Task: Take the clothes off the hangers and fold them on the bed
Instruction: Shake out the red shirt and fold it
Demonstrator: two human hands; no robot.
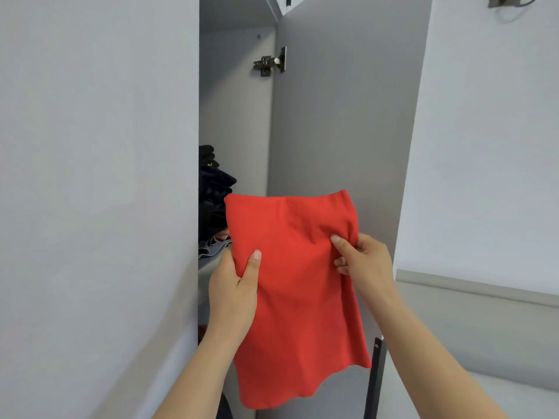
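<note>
A folded red garment hangs upright in mid-air before the open wardrobe, lower edge drooping near.

My left hand: its fingers hidden behind the red cloth.
Dark clothes: left part behind wardrobe panel.
Wall fixture: cut by top edge.

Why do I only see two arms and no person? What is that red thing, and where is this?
The camera sits on the person's head and looks forward and down, so only their arms show. The left hand and the right hand each grip a red cloth, probably a folded piece of clothing. They hold it up in front of an open wardrobe. Inside lies a pile of dark clothes. The grey panel behind the cloth is the wardrobe's door.
</note>
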